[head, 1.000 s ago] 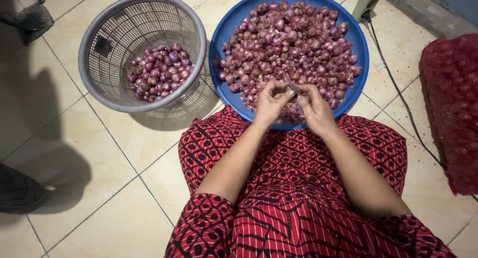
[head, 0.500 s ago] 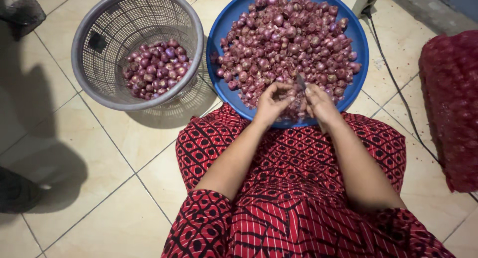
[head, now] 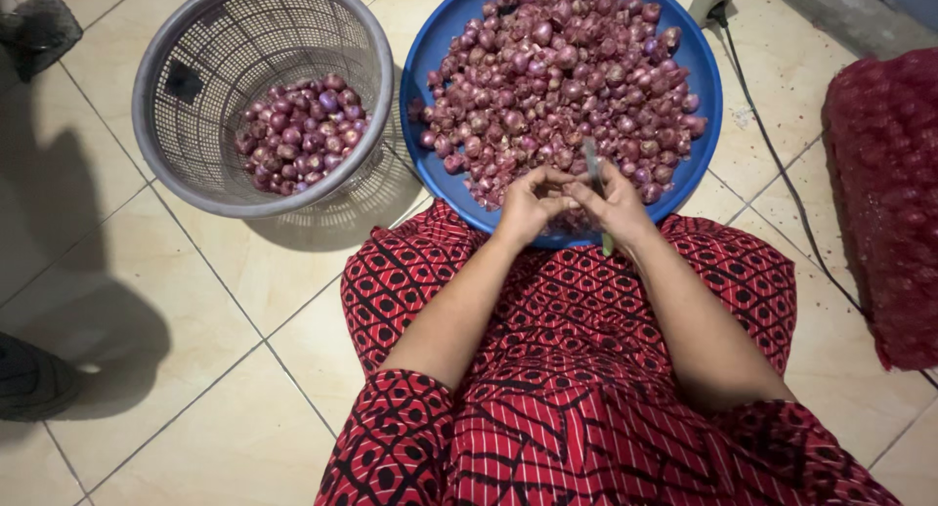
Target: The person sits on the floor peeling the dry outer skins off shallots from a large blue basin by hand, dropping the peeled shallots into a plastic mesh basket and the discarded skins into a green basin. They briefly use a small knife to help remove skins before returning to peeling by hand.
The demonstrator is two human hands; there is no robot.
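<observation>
Seemingly right hand (head: 618,208) grips knife (head: 594,174), blade upright, pointing toward basin (head: 430,52).

A small knife (head: 595,179), its thin grey blade pointing away from the body, stands nearly upright over the near rim of the blue basin (head: 442,37). Purple-red shallots (head: 562,66) heap across that basin, reaching its far edge.
</observation>
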